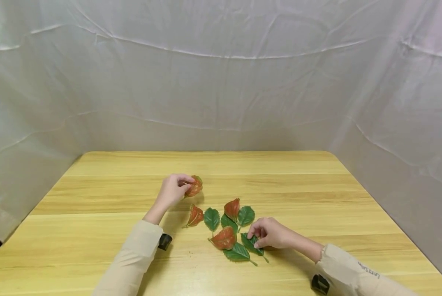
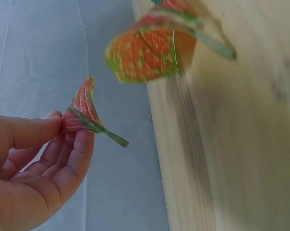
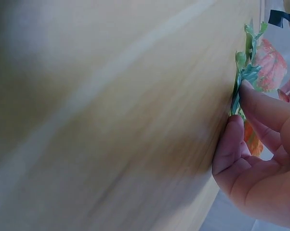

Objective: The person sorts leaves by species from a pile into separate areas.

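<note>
Between its thumb and fingers, my left hand (image 1: 173, 189) pinches a red leaf (image 1: 194, 187) above the table; the left wrist view shows that red leaf (image 2: 82, 109) with its green stem pointing away from the fingers. My right hand (image 1: 273, 233) is low at the table, thumb and fingertips pinching a dark green leaf (image 1: 248, 241) at the right of the cluster. Another red leaf (image 1: 195, 216) lies below the left hand. Nearby, two more red leaves, one of them this curled leaf (image 1: 232, 208), overlap green leaves such as the lower leaf (image 1: 237, 252).
The leaves lie on a wood-grain table (image 1: 106, 197). Pale grey sheeting (image 1: 221, 90) hangs behind it and along both sides. Black wrist devices show under both sleeves, one being the left device (image 1: 165, 241).
</note>
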Demonstrator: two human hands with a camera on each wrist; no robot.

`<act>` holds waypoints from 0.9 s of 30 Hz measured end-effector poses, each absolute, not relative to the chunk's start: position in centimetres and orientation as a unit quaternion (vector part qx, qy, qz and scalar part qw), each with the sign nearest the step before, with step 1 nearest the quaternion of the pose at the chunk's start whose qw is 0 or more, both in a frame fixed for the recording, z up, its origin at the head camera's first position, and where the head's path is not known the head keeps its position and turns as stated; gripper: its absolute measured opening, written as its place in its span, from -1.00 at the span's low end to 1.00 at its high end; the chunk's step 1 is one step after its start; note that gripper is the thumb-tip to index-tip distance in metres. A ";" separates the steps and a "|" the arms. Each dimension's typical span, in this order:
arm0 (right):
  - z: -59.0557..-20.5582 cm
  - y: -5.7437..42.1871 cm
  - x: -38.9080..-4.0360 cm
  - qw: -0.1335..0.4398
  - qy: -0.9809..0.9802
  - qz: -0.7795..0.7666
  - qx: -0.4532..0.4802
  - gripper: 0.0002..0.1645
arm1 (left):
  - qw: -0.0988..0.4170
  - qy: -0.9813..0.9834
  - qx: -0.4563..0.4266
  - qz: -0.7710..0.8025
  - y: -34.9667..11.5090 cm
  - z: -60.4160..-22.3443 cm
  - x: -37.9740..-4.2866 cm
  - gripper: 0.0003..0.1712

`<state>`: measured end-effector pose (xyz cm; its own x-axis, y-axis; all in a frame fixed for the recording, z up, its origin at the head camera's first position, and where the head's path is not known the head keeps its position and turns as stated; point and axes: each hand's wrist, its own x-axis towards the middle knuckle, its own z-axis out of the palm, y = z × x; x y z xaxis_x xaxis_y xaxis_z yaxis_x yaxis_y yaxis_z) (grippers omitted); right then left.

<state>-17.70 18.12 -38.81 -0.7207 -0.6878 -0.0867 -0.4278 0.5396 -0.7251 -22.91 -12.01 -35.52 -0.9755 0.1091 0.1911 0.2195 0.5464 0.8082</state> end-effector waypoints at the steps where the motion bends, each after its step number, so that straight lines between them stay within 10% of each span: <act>1: -38.8 18.1 -17.7 0.185 0.858 -0.354 -0.325 -0.83 | 0.061 -0.879 -0.090 -0.465 -12.2 -35.5 -23.0 -0.81; 27: -38.5 18.0 -17.6 0.192 0.854 -0.361 -0.321 -0.83 | 0.130 -0.895 -0.038 -0.425 -18.1 -35.6 -24.8 -0.80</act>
